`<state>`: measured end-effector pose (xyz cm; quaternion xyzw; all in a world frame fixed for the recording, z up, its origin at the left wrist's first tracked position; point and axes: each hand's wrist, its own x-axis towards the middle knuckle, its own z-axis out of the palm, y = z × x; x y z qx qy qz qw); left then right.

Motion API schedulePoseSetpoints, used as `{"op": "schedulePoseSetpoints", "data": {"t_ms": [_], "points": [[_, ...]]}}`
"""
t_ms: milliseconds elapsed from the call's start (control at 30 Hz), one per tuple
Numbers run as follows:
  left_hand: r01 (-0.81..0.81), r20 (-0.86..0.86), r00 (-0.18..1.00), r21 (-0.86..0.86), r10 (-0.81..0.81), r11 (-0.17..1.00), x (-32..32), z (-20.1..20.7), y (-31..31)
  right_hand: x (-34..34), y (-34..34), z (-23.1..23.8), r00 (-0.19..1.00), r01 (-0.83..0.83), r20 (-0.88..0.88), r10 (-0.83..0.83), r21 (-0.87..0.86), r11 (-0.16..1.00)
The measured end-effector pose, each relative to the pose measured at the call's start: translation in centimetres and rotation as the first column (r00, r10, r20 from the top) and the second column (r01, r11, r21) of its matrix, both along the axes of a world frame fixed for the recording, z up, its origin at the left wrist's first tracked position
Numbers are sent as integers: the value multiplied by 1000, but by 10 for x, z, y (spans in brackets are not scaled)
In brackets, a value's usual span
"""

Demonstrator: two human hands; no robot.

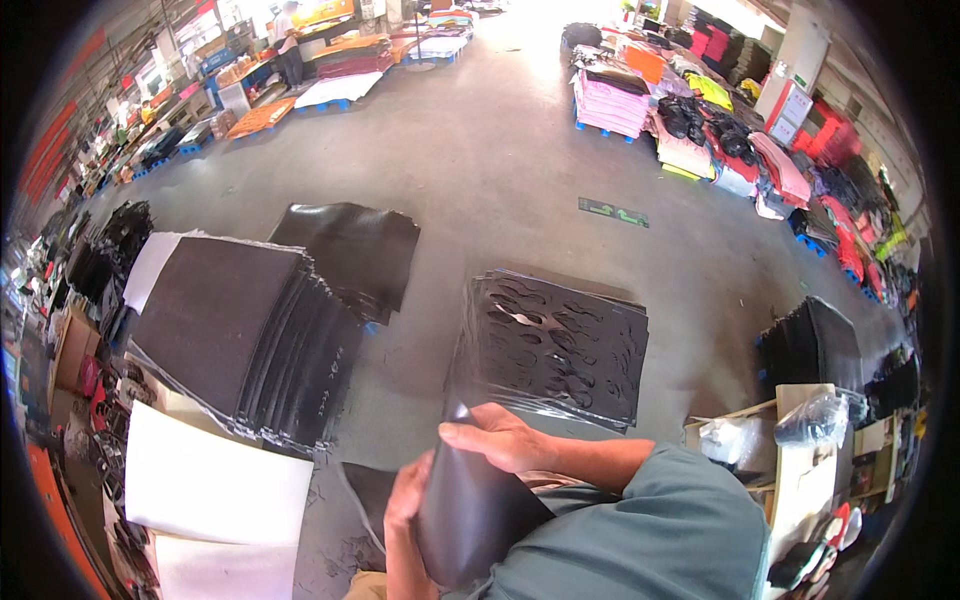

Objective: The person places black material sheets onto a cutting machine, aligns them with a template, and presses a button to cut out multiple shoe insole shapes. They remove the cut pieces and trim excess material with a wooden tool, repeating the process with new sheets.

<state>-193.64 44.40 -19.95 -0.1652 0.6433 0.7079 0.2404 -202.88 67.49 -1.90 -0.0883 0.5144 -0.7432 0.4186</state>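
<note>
A dark, smooth flexible sheet [472, 515] is held up close in front of my body, bent along its length. At its upper edge my right hand [500, 437] is closed, with the thumb on top. My left hand [408, 488] grips the sheet's left edge, its fingers partly hidden behind it. Just beyond my hands, a stack of black sheets with wavy cut-out shapes [600, 350] lies low on the floor. Near my left forearm, another dark piece [370, 492] lies partly hidden.
To the left stands a tall stack of black sheets [215, 320], with white sheets [210, 480] nearer me. More black sheets [350, 250] lie behind. A wooden rack [790, 465] with clear plastic bags is at right. Pallets of coloured material [610, 105] line the far aisle; a person [288, 48] stands far left.
</note>
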Motion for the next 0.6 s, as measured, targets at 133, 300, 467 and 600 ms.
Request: {"op": "schedulePoseSetpoints", "data": {"t_ms": [133, 300, 467, 600], "points": [[77, 9, 997, -34, -77, 996, 94, -4, 32, 4, 15, -28, 986, 103, 130, -101, -9, 995], [-124, -77, 988, 122, 134, 985, 156, 30, 93, -20, 40, -56, 995, -61, -58, 75, 219, 974], [-169, -33, 984, 161, 176, 972, 116, 42, 147, -40, 64, -90, 984, 81, 166, -69, -70, 994], [-183, -26, 981, 169, 190, 968, 82, 47, 180, -60, 82, -116, 976, 39, 220, -2, -164, 986]]}}
